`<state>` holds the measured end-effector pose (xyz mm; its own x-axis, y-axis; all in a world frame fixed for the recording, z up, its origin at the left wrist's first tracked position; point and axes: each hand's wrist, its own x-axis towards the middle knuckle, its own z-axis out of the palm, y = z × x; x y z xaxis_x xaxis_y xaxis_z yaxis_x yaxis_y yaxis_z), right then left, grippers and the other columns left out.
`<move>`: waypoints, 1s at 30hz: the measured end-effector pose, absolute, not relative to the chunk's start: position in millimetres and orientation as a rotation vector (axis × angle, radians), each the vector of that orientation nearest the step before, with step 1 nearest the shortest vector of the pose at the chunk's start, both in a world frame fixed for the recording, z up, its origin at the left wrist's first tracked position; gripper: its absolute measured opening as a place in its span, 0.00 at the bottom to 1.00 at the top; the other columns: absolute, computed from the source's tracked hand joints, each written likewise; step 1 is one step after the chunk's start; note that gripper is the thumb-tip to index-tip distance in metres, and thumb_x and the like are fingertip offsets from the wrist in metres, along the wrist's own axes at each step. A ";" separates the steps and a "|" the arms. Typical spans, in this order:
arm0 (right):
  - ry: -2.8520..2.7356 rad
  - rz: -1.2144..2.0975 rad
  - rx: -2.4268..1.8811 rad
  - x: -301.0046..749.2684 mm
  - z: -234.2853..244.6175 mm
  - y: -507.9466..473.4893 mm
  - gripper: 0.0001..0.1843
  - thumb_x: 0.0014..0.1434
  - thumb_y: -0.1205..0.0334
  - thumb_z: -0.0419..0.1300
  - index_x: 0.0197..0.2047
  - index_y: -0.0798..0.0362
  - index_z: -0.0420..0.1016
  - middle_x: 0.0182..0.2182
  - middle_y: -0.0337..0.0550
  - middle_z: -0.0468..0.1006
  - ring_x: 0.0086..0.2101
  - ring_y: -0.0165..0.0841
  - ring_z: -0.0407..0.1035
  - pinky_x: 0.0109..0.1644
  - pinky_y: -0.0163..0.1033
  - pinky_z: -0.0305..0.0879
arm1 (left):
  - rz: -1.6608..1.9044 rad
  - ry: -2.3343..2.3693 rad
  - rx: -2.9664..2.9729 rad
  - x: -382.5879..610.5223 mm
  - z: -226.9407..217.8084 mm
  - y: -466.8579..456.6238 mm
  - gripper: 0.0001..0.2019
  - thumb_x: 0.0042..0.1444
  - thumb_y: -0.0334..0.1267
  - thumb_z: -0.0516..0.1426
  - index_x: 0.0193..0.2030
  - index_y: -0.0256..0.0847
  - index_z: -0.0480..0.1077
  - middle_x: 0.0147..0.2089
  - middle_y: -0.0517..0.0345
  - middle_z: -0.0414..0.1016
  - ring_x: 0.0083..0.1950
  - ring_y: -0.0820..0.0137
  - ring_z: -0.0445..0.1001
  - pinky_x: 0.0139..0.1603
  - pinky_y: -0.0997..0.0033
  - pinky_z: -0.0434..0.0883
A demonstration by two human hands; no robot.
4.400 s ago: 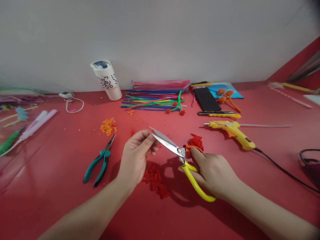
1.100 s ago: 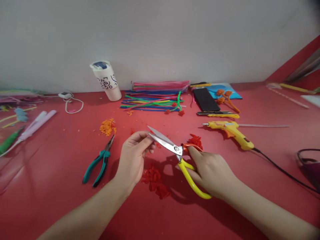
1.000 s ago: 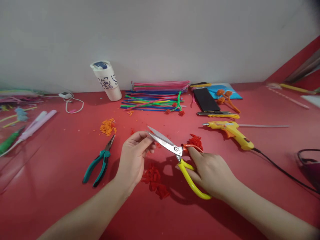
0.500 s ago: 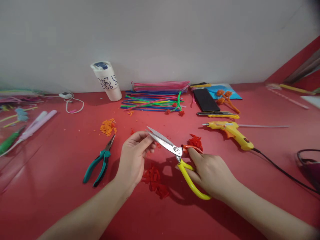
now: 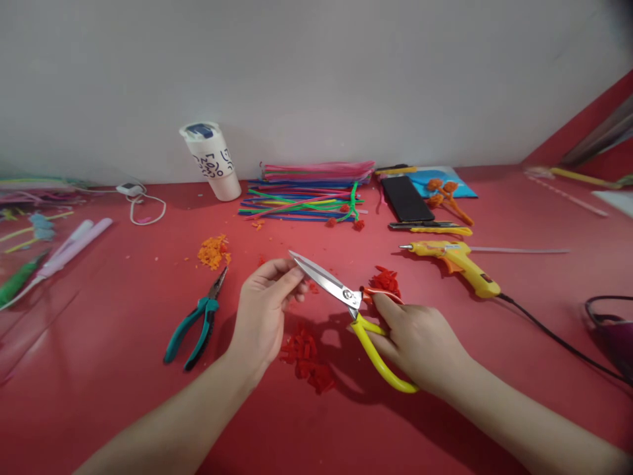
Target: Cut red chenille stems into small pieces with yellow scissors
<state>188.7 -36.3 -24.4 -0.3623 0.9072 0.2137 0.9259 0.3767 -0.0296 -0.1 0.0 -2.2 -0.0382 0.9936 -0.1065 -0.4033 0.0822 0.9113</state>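
Note:
My right hand (image 5: 420,343) grips the yellow and orange handles of a pair of scissors (image 5: 341,297), whose steel blades point up and left. My left hand (image 5: 267,310) is pinched closed right at the blade tips, holding something small that I cannot make out. Below the blades lies a pile of red cuttings (image 5: 306,356) on the red table (image 5: 99,396). A second clump of red pieces (image 5: 386,280) sits just behind my right thumb.
Teal pliers (image 5: 195,320) lie left of my left hand, an orange crumb pile (image 5: 213,251) beyond them. A yellow glue gun (image 5: 459,264) with a black cord lies at right. Coloured pipe cleaners (image 5: 306,198), a white cup (image 5: 212,161), a black phone (image 5: 406,198) line the wall.
Almost nothing moved; the scissor blades have closed slightly and both hands stay in the same spot.

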 end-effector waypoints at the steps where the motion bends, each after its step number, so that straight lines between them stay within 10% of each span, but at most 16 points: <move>1: -2.424 -0.117 -1.669 188.8 -23.9 -35.7 0.23 0.57 0.43 0.38 0.25 0.52 0.60 0.12 0.39 0.65 0.14 0.29 0.59 0.20 0.34 0.36 | 1.349 0.985 0.809 0.0 -2.3 0.0 0.01 0.46 0.30 0.58 0.26 0.37 0.70 0.23 0.63 0.69 0.24 0.82 0.66 0.24 0.83 0.63; 14: -1.570 1.250 -1.506 175.1 -2.3 -33.0 0.14 0.52 0.50 0.48 0.31 0.52 0.60 0.13 0.28 0.56 0.13 0.23 0.52 0.18 0.32 0.52 | 0.718 0.801 0.834 13.9 -3.5 -13.5 0.05 0.48 0.34 0.57 0.28 0.34 0.69 0.25 0.59 0.71 0.22 0.81 0.66 0.22 0.82 0.62; 30: -1.651 1.149 -1.477 175.9 -3.3 -35.7 0.04 0.49 0.64 0.51 0.25 0.52 0.60 0.16 0.29 0.56 0.16 0.21 0.52 0.19 0.29 0.51 | 0.698 1.021 1.020 22.8 -2.3 -20.4 0.04 0.40 0.33 0.59 0.25 0.35 0.69 0.19 0.63 0.68 0.19 0.79 0.65 0.21 0.79 0.64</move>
